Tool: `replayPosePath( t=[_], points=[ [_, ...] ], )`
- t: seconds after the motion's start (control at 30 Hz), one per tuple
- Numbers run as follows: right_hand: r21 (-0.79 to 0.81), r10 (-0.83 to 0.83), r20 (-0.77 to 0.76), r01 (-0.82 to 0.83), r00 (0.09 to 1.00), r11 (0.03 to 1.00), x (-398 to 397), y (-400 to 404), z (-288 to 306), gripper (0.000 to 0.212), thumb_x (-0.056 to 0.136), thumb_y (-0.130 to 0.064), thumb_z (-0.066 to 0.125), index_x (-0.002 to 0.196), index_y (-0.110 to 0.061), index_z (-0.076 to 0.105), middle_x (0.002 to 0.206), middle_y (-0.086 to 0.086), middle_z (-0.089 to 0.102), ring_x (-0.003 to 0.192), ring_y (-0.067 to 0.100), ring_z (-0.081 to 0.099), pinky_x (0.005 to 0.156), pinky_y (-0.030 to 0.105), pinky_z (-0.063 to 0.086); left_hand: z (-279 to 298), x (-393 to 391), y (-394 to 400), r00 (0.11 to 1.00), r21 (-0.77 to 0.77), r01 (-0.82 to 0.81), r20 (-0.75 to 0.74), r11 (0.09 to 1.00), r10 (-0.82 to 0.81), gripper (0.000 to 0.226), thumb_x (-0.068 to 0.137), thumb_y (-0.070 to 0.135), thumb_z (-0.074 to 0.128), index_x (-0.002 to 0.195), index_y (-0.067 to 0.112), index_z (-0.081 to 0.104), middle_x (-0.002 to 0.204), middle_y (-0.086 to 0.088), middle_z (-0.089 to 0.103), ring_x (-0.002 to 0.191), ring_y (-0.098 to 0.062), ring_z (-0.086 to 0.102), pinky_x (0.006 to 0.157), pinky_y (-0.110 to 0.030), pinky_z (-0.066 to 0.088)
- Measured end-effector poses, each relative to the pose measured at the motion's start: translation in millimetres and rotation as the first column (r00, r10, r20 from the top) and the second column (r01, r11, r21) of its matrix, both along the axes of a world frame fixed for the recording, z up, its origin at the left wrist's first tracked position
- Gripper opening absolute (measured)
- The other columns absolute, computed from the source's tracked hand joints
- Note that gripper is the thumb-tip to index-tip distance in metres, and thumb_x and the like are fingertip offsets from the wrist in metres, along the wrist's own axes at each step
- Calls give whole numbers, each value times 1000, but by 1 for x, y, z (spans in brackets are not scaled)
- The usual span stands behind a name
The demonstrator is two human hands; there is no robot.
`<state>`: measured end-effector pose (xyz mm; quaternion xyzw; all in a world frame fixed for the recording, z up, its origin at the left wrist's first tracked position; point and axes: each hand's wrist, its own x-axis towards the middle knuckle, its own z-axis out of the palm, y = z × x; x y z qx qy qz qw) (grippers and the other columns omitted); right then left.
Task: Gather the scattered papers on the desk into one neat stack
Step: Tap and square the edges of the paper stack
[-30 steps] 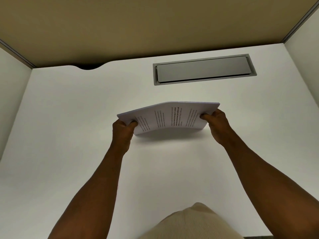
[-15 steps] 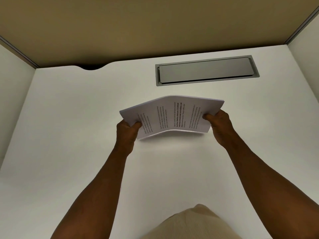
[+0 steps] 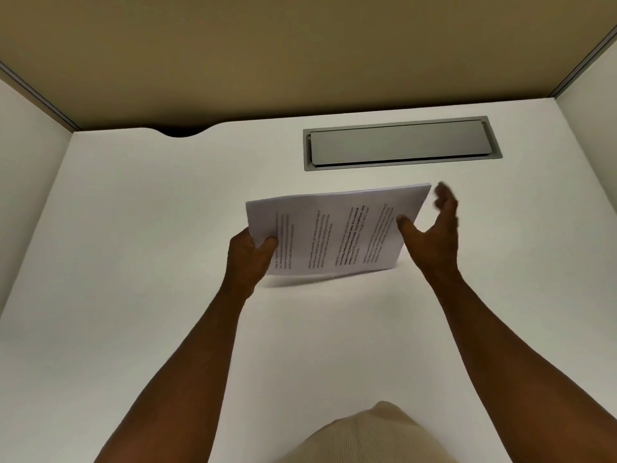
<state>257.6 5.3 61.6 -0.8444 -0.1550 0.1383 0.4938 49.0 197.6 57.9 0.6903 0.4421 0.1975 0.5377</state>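
Dim, even overhead light, soft shadow under papers, right hand fingertips motion-blurred, maybe slight wide-angle bowing at edges.

— What sort of place was it?
— An office cubicle. A white tabletop was walled by pale side partitions and a tan far panel.
— Anything else?
— A grey cable hatch was set flush at the far right, beside a cable notch.

Paper stack in left hand, right hand spread beside
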Motion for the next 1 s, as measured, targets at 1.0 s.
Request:
replayPosePath(
  t=[1.0],
  points=[
    [300,244,-306,-149,920,942,-18,36,42,24,93,-13,56,103,-34,61,109,0,70,102,24,67,92,50,53,43,32,-20,957,-87,-115,256,990,134,24,82,13,52,100,24,63,98,5,69,89,-14,67,75,-31,54]
  ],
)
